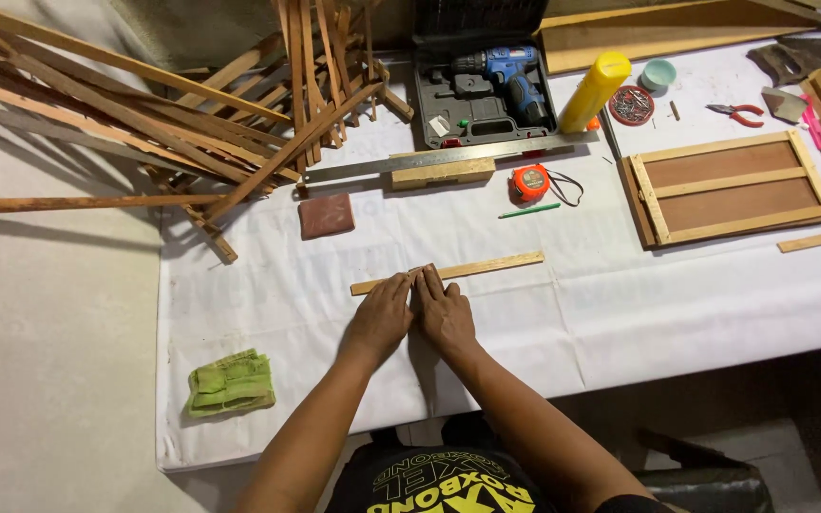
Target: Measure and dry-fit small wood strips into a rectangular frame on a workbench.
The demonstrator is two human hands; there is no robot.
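- White cloth covers the bench (268, 313), which stands on a pale floor.
- Wood strip (486, 265) lies near the bench's middle, its long axis running left to right, the right end tilted slightly away.
- Left hand (379, 320) and right hand (444, 313) rest side by side, touching, fingers flat and pressing on the strip's left part; neither grips it.
- Most of the strip extends right of the hands, so the right hand is nearer that free length.
- Beyond the strip: tape measure (529, 182), steel rule (448, 157), drill (505, 81); wood frame (729, 185) to its right.
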